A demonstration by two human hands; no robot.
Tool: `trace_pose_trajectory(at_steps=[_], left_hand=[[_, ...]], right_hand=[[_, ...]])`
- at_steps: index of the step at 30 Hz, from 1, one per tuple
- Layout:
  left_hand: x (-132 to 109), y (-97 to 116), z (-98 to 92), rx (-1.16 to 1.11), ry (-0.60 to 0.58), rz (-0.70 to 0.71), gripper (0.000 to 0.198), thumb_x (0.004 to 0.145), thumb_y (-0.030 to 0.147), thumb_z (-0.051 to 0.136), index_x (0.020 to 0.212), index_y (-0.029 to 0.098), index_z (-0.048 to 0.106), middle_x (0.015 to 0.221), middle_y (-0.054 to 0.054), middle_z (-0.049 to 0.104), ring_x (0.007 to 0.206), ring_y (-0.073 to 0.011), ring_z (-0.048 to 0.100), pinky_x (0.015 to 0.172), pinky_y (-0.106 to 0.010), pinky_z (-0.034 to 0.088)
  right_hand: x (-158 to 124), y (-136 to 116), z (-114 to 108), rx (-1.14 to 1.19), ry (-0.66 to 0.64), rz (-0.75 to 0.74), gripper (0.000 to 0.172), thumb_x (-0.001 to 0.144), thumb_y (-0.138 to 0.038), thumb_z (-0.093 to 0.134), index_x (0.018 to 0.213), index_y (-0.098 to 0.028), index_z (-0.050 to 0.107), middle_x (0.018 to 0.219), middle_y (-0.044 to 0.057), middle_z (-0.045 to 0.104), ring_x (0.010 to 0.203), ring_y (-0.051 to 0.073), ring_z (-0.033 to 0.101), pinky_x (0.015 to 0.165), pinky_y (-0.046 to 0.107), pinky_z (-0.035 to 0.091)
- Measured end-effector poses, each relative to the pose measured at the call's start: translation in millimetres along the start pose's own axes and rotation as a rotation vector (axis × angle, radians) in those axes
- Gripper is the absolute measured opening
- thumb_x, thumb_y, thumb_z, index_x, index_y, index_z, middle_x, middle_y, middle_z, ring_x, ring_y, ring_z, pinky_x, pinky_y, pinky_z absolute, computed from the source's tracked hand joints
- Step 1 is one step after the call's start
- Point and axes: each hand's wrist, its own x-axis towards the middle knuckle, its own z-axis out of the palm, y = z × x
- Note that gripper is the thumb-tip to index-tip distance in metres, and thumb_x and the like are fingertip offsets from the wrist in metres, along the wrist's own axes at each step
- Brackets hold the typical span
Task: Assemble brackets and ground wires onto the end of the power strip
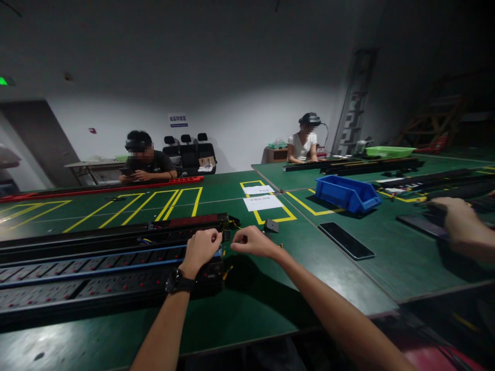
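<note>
At the right-hand end of the long black power strip (96, 265), which is lying across the green bench (251, 304), the left hand (200, 249) is pressing against the strip's end, its fingers curling tightly closed. The right hand (253, 240) is hovering just beside it with its fingers pinching together. Whatever they are gripping is too small to tell. A small black cap (271, 225) is lying just beyond.
</note>
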Motion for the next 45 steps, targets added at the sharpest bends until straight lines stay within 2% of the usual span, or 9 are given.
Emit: trace_pose_trajectory(at_steps=[5,8,12,18,22,26,33,39,45], left_hand=[[0,0,0.4,0.013,-0.009,-0.005,0.037,0.097,0.043,0.044,0.083,0.024,0.072,0.085,-0.005,0.076,0.081,-0.0202,0.07,0.063,-0.024,0.038],[0,0,0.3,0.005,-0.015,-0.009,0.037,0.097,0.045,0.043,0.085,0.025,0.073,0.086,-0.005,0.076,0.083,-0.0208,0.07,0.066,-0.025,0.041],[-1,0,-0.2,-0.002,-0.021,-0.02,0.037,0.097,0.047,0.044,0.087,0.026,0.073,0.088,-0.004,0.076,0.084,-0.0211,0.07,0.069,-0.026,0.042],[-2,0,1.1,0.009,0.011,-0.021,0.037,0.097,0.043,0.043,0.084,0.024,0.071,0.085,-0.005,0.075,0.08,-0.0193,0.069,0.068,-0.024,0.041],[-2,0,0.8,0.023,0.016,-0.028,0.037,0.097,0.043,0.043,0.082,0.024,0.07,0.083,-0.004,0.075,0.079,-0.0195,0.069,0.067,-0.025,0.04],[-2,-1,0.5,0.03,0.023,-0.014,0.036,0.098,0.042,0.044,0.08,0.024,0.069,0.081,-0.003,0.074,0.078,-0.0198,0.069,0.065,-0.025,0.04],[0,-2,2.0,0.033,0.024,-0.011,0.037,0.097,0.044,0.043,0.081,0.023,0.07,0.083,-0.004,0.075,0.079,-0.02,0.07,0.063,-0.024,0.039],[0,0,-3.1,0.04,-0.004,-0.027,0.037,0.097,0.046,0.042,0.085,0.026,0.071,0.086,-0.004,0.075,0.082,-0.0224,0.07,0.065,-0.027,0.042],[1,2,-5.6,0.04,-0.007,-0.029,0.039,0.096,0.047,0.041,0.085,0.025,0.071,0.087,-0.005,0.075,0.084,-0.023,0.071,0.066,-0.027,0.043]], right_hand=[[-13,52,-50,-0.51,0.001,0.514,0.017,0.082,-0.029,0.065,0.085,-0.018,0.078,0.084,0.011,0.074,0.078,0.022,0.069,0.063,0.026,0.042],[-20,66,-59,-0.615,0.015,0.644,0.022,0.085,-0.034,0.064,0.092,-0.018,0.078,0.092,0.015,0.074,0.086,0.026,0.07,0.069,0.029,0.046],[-11,58,-46,-0.566,0.161,0.563,0.033,0.097,-0.038,0.05,0.098,-0.019,0.077,0.095,0.015,0.074,0.089,0.026,0.069,0.074,0.031,0.046],[34,27,2,-0.312,0.06,0.018,0.049,0.101,-0.043,0.051,0.147,-0.026,0.049,0.115,0.01,0.064,0.096,0.019,0.065,0.083,0.027,0.045],[58,18,20,-0.36,0.018,-0.08,0.037,0.105,-0.037,0.041,0.124,-0.019,0.068,0.106,0.011,0.067,0.099,0.02,0.064,0.087,0.028,0.043],[52,31,15,-0.345,0.137,0.031,0.022,0.096,-0.031,0.057,0.091,-0.017,0.073,0.084,0.007,0.071,0.078,0.018,0.065,0.07,0.026,0.042],[13,91,-26,-0.123,0.343,0.265,0.013,0.083,-0.021,0.062,0.081,-0.018,0.074,0.076,0.004,0.074,0.069,0.016,0.066,0.061,0.024,0.042],[3,126,-43,-0.169,0.432,0.458,0.013,0.084,-0.025,0.063,0.085,-0.02,0.075,0.083,0.004,0.076,0.079,0.019,0.07,0.067,0.024,0.045],[-2,135,-43,-0.385,0.312,0.616,0.019,0.091,-0.029,0.059,0.103,-0.019,0.07,0.099,0.009,0.076,0.093,0.023,0.069,0.072,0.027,0.045]])
